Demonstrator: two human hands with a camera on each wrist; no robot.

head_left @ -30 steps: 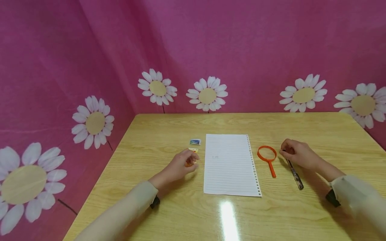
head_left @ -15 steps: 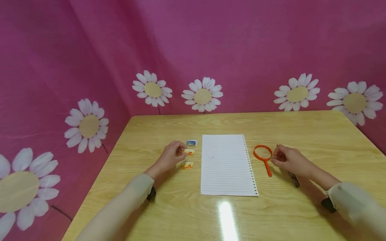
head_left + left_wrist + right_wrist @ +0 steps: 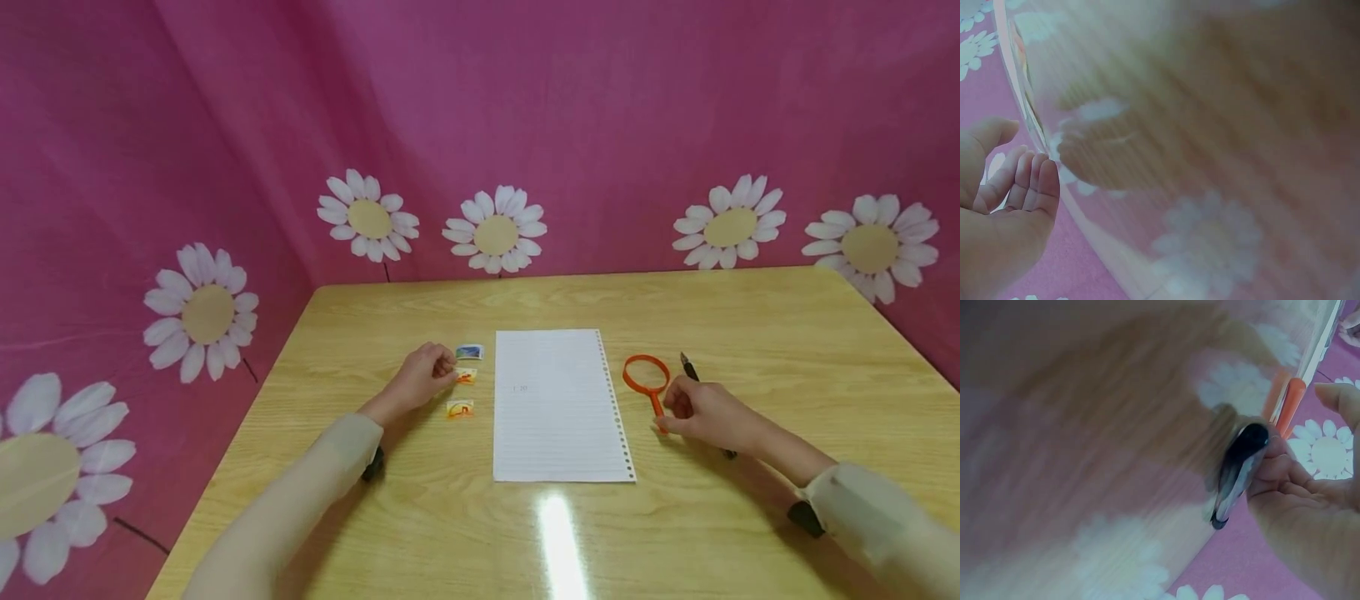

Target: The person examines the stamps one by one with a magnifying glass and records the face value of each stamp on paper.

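Note:
My right hand (image 3: 708, 412) is over the handle of an orange magnifying glass (image 3: 647, 358), its thumb beside the handle. In the right wrist view, thumb and fingers stand apart on either side of the handle (image 3: 1292, 403). A black pen (image 3: 687, 367) lies under that hand, partly hidden. My left hand (image 3: 420, 375) has loosely curled fingers next to a small yellow stamp-like picture (image 3: 467, 376); I see nothing in its fingers (image 3: 1022, 181). A blue stamp-like picture (image 3: 470, 352) lies above, and another yellow one (image 3: 460, 409) below.
A lined sheet of paper (image 3: 558, 417) with punched holes and faint writing lies mid-table. All sits on a shiny wooden table (image 3: 420, 533). A magenta curtain (image 3: 585, 108) with daisies hangs behind and to the left.
My right hand has moved off the pen, left and nearer to me, to the magnifying glass handle. My left hand has drawn back left from the stamp-like pictures, uncovering the lower ones. The view shifts slightly.

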